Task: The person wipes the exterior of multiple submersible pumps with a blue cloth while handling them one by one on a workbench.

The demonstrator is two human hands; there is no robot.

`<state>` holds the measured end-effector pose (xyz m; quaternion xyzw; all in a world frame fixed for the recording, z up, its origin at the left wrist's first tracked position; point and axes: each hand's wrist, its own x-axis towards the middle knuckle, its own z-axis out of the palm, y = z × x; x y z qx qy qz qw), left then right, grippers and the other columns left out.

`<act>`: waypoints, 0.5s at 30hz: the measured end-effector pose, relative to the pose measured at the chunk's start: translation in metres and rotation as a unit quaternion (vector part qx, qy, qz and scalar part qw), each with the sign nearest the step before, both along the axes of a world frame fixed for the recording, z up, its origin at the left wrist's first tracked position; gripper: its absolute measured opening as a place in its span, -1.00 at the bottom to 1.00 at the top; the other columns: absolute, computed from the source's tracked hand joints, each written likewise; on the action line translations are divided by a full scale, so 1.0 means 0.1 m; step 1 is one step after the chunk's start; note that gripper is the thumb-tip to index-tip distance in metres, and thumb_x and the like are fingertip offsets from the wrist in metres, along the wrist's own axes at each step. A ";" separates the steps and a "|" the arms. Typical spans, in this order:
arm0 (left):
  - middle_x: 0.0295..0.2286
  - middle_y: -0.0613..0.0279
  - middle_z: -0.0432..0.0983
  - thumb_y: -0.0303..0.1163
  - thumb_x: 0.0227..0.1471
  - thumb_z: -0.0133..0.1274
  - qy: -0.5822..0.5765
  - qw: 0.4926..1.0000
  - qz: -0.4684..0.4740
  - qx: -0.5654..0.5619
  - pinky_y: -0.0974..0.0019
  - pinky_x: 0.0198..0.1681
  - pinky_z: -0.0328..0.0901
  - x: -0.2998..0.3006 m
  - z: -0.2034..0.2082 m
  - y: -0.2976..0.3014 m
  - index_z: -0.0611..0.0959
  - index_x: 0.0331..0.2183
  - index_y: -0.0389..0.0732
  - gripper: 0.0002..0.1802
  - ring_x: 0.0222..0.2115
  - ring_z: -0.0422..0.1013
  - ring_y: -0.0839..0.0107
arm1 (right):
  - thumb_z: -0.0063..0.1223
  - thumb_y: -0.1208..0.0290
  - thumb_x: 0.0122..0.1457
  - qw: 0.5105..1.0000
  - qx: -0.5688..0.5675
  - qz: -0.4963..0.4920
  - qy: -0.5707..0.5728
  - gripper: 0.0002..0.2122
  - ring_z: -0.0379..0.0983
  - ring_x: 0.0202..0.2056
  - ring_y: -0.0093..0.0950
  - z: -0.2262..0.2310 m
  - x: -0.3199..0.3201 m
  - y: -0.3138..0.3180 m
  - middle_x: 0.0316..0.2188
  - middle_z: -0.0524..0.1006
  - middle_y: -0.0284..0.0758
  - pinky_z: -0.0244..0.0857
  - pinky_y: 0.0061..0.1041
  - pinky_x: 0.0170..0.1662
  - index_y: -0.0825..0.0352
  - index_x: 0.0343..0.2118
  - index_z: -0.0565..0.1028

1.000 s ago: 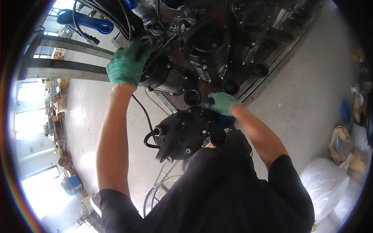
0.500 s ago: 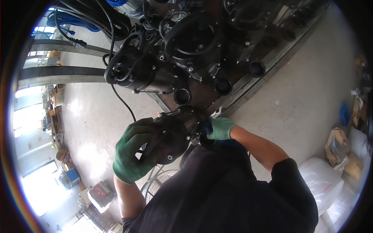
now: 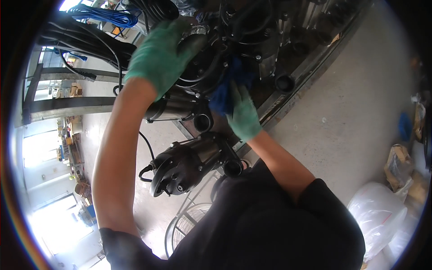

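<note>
My left hand (image 3: 159, 58), in a green glove and a little blurred, reaches over the top of a black pump (image 3: 204, 67) in the row. Its thumb and fingers are apart. With my right hand (image 3: 244, 114), also gloved in green, I hold a blue cloth (image 3: 224, 92) against the side of that pump, the fingers stretched along the cloth. Nearer to me lies another black and steel pump (image 3: 193, 157) with a round outlet and a short cable, touched by neither hand. Part of the pump under my left hand is hidden.
More black pumps (image 3: 252, 22) crowd the dark bench, whose metal edge (image 3: 288, 96) runs off to the far right. Coiled black cables (image 3: 85, 40) and a blue cable coil (image 3: 105, 15) are at the far left. A round wire-guarded fan (image 3: 189, 225) stands below; plastic bags (image 3: 378, 211) lie at right.
My left hand has let go of the nearest pump and moved far forward. My right hand has carried the blue cloth forward from that pump to one in the row.
</note>
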<state>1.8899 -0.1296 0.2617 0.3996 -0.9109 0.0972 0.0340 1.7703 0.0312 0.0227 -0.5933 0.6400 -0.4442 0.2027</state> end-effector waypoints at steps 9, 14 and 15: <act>-0.22 0.01 0.69 0.04 0.34 0.01 0.038 0.989 0.121 0.072 -0.05 -0.02 0.44 -0.20 -0.21 0.01 0.62 0.06 -0.04 -0.54 -0.10 0.58 -0.03 | 0.23 0.26 0.21 0.996 -0.033 -0.083 -0.025 -0.39 0.41 0.15 0.01 -0.10 0.13 -0.19 0.21 0.36 0.07 0.26 -0.09 0.32 0.47 0.23 0.30; -0.23 -0.03 0.66 -0.03 0.35 -0.01 0.069 0.996 0.052 0.034 -0.05 -0.08 0.43 -0.24 -0.22 0.01 0.65 -0.06 -0.13 -0.61 -0.17 0.56 -0.08 | 0.23 0.34 0.20 0.976 -0.119 -0.102 0.150 -0.46 0.41 0.11 0.04 -0.63 0.19 -0.15 0.10 0.39 0.03 0.38 -0.13 0.24 0.44 0.18 0.32; -0.22 -0.09 0.65 -0.06 0.35 0.01 0.072 0.995 0.055 0.036 -0.04 -0.09 0.43 -0.19 -0.23 0.03 0.66 -0.07 -0.17 -0.61 -0.17 0.55 -0.12 | 0.21 0.32 0.22 0.980 0.124 0.000 0.156 -0.49 0.42 0.09 0.00 -0.55 0.00 -0.22 0.07 0.39 0.02 0.40 -0.15 0.21 0.43 0.16 0.33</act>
